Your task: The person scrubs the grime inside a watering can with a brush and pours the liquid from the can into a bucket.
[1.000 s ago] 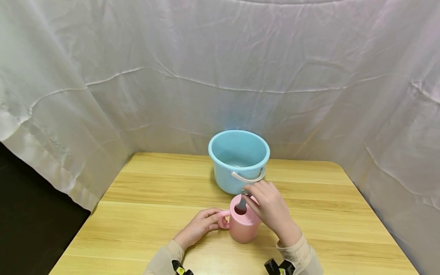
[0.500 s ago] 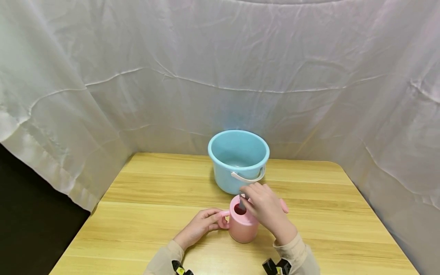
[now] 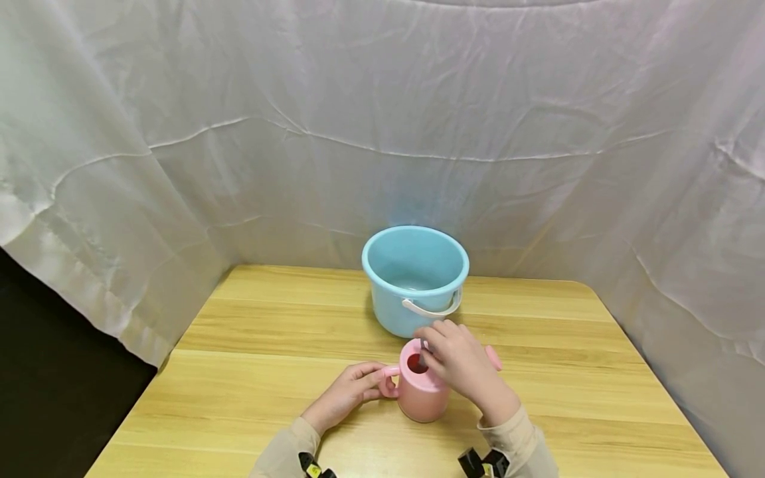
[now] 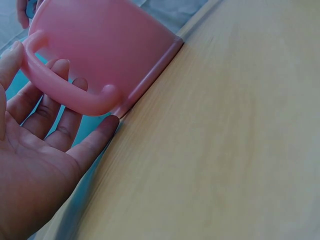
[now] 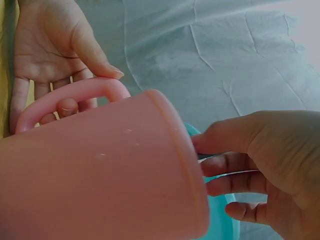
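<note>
A pink watering can (image 3: pixel 423 398) stands upright on the table, its round top opening showing a dark red inside. My left hand (image 3: pixel 346 395) holds its side handle (image 4: pixel 70 92), thumb on top and fingertips through the loop. Over the opening, my right hand (image 3: pixel 463 365) pinches a thin grey utensil (image 3: pixel 423 353) between thumb and fingers. The utensil's lower end is inside the can, so its kind is hidden. The spout's pink end (image 3: pixel 493 358) shows past my right hand.
Behind the can stands a light blue bucket (image 3: pixel 388 302) with a white handle (image 3: pixel 433 312) hanging at its front. The wooden table (image 3: pixel 257 378) meets pale curtains (image 3: pixel 382 133) at the back and sides.
My right hand has shifted slightly left and down, and less of the grey utensil shows above the opening. The spout's end has come into sight. My left hand has stayed still.
</note>
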Tool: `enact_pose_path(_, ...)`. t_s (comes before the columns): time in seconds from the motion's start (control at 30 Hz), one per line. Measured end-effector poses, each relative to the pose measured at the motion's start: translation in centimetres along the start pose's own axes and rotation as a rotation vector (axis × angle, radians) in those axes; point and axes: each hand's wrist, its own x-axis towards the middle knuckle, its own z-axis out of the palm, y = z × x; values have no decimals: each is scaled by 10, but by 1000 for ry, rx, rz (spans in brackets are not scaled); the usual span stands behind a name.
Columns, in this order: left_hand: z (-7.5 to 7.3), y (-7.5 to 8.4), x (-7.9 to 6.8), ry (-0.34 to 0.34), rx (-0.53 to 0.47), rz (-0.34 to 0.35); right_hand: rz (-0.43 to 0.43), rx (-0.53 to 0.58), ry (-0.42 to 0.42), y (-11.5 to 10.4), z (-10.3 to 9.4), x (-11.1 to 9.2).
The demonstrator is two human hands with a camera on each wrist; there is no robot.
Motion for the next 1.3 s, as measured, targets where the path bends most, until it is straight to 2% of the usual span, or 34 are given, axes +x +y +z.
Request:
enact_pose_path(0.27,0,-1,0,-3,-5,4,84,18,-123,3,-13,-3)
enact_pose_path(0.57,0,-1,0,-2,-2,5,93,56,-159,7,-19,-5)
enact_pose_path(0.77,0,-1,1,-1,-2,2,68,68,-107,6,-24,-4)
enact_pose_path(1.13,0,-1,1,-2,4,9,-29,78,78,6,-32,-3)
enact_pose_path(1.3,0,-1,1,-3,3,8,-53,96,121,6,-33,-3)
